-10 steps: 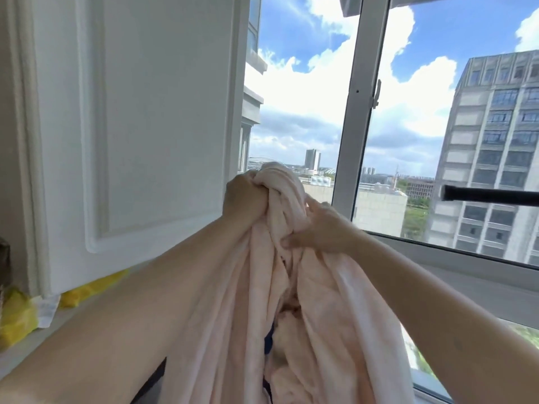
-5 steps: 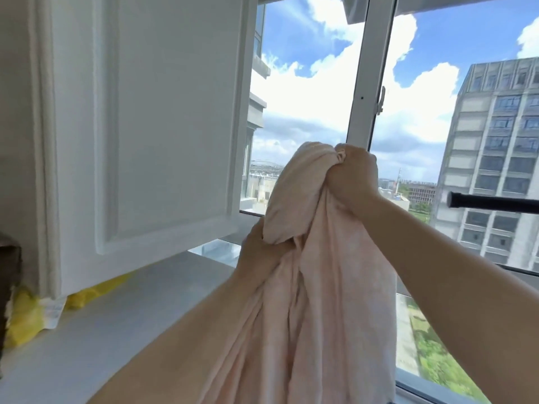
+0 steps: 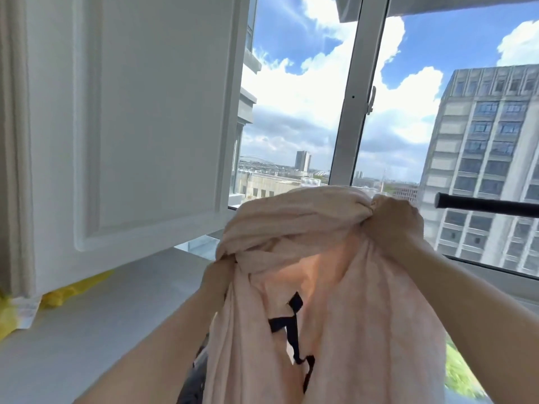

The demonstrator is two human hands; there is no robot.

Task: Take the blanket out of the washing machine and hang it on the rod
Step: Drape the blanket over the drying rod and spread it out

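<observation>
View from my head camera, facing the window. My right hand (image 3: 392, 221) is clenched around a bunched fold of the pink blanket (image 3: 329, 287), raised near the free end of the black rod (image 3: 484, 205) but not touching it. My left hand (image 3: 220, 277) is lower and to the left, fingers closed on another gathered fold; the stretch of cloth between the two hands is twisted into a rope, and the rest hangs down out of frame, showing a dark printed pattern. The washing machine is not in view. A white cabinet door (image 3: 131, 121) stands open at left above a grey counter (image 3: 73, 330).

Step in hand, as I judge it: carrying the blanket to the rod. To do it well, I would spread my hands apart to undo the twist, lift the leading edge above the rod's end, and feed it over so the weight falls evenly on both sides. A twisted bundle would likely dry badly and may slide off.
</observation>
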